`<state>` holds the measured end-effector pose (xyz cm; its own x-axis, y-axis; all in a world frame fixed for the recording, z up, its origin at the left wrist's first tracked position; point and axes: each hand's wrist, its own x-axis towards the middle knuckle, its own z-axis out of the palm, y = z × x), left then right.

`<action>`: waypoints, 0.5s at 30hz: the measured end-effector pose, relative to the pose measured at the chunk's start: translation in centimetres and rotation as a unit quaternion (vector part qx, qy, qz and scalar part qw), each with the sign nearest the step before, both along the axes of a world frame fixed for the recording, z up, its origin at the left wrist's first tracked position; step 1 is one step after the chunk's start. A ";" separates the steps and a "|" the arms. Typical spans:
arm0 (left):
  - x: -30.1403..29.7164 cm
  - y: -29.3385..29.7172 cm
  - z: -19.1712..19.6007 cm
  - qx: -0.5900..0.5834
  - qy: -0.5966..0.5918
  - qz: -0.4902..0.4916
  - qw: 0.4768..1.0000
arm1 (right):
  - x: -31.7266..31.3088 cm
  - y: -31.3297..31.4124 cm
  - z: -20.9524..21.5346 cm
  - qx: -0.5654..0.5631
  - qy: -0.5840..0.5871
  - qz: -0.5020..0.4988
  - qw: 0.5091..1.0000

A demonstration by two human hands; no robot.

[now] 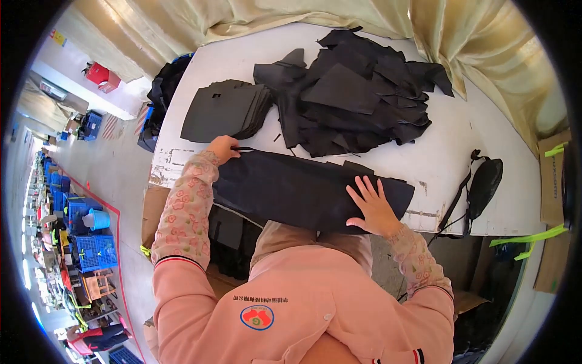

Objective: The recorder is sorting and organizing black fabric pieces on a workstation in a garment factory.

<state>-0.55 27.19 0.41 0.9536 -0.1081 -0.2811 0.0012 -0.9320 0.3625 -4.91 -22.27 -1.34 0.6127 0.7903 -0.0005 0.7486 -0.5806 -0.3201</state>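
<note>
Black cloth (291,191) lies along near edge of white table (448,139). Beyond it, big heap of black pieces (357,91); left of heap, stack of dark sheets (221,109). At right, strapped black oval pouch (485,187). Left hand (223,149) pinches cloth's far left corner; right hand (374,207) lies flat on cloth's right part, fingers spread, gripping nothing.

Pink shirt (297,309), oval badge (257,317), floral sleeves (183,209); trousers (297,241) seemingly beige.

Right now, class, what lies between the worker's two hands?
A long black piece stretches between the left hand and right hand, in the head view.
</note>
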 end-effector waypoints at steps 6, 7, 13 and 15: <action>-1.5 2.5 2.5 -0.020 0.074 0.126 0.989 | -0.9 1.1 0.1 -0.015 -0.004 0.001 1.000; -1.6 3.0 2.6 -0.067 0.088 0.125 0.986 | -1.0 0.9 0.1 -0.015 -0.001 0.003 1.000; -2.1 2.2 6.9 -0.280 0.155 0.161 0.934 | 0.2 1.3 1.7 -0.013 0.010 0.008 1.000; -1.9 0.7 9.2 -0.300 0.161 0.121 0.932 | 1.4 3.2 4.6 0.022 -0.025 -0.005 0.999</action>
